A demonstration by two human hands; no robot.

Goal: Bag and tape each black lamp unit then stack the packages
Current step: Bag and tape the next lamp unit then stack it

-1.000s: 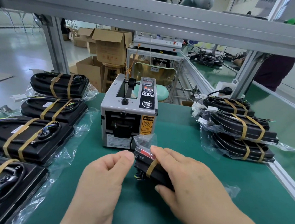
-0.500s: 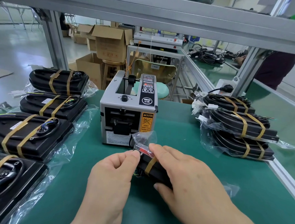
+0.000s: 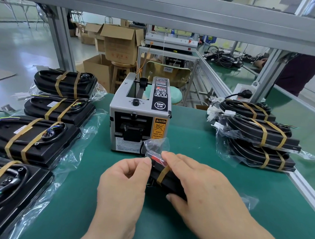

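Evidently the taping step is in hand: the black lamp unit [image 3: 168, 183], hard and matte, lies low on the green bench mat [image 3: 197, 150] just in front of the grey box-shaped tape dispenser [image 3: 140, 118], already inside its clear plastic bag [image 3: 157, 144] and crossed by one band of tan paper tape [image 3: 162, 175]. The left hand [image 3: 121, 186] pinches the bag's crinkled loose end between thumb and forefinger, beside a small red part. The right hand [image 3: 204, 190] lies over the unit, thumb curled against its near edge, gripping it. The next move likely calls for folding that slack film flat and fixing it with a second strip, as the two-banded, glossy packages in the right-hand stack [image 3: 260, 134] suggest. Thin film may spring back.
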